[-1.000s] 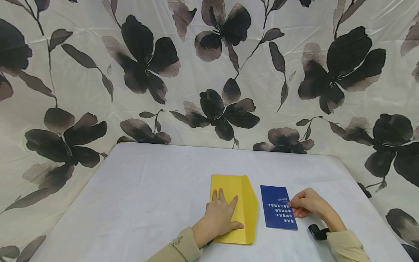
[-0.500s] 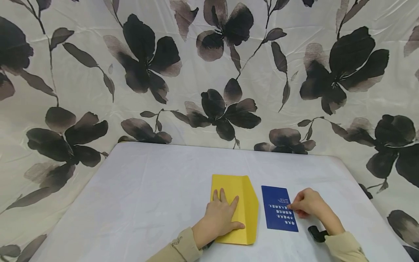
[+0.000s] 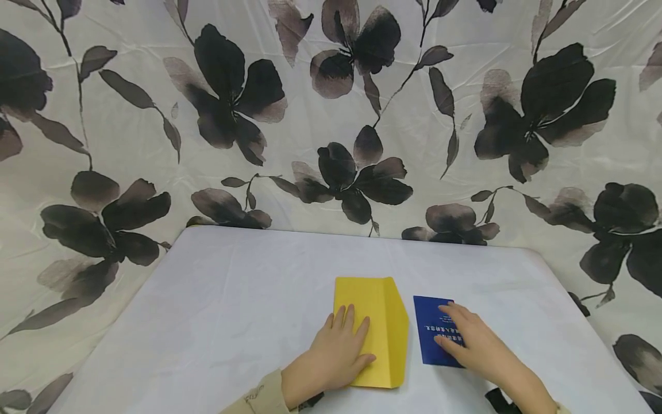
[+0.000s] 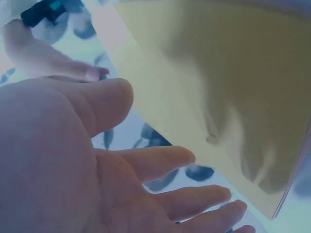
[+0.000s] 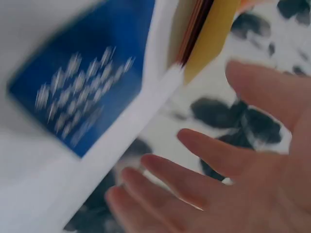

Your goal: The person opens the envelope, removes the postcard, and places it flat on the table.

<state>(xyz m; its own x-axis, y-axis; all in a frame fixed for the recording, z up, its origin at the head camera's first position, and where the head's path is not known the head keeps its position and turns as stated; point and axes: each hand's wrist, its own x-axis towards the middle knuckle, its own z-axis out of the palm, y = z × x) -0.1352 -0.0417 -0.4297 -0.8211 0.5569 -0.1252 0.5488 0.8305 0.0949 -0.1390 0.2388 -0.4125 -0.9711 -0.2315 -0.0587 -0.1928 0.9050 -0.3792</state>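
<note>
A yellow envelope [image 3: 380, 310] with a folded flap edge lies on the table. My left hand [image 3: 336, 356] is spread over its lower left part; in the left wrist view the fingers look straight, with a gap and a shadow between them and the envelope [image 4: 204, 58]. To the right lies a blue card [image 3: 430, 339] with white printed characters. Above its right side hovers my right hand [image 3: 483, 348], fingers and thumb extended. In the right wrist view that hand [image 5: 218, 170] holds nothing and stands apart from the card [image 5: 112, 58].
White cloth covers the table [image 3: 233, 299]. Behind it hangs a pale curtain [image 3: 289, 144] printed with dark flowers. A black wrist device [image 3: 499, 399] sits below the right wrist. A narrow strip of tabletop separates envelope and card.
My right hand has let go of the card's right edge, straightened its fingers and moved over the card. The left hand has drawn slightly back toward me. Envelope and card stay nearly in place.
</note>
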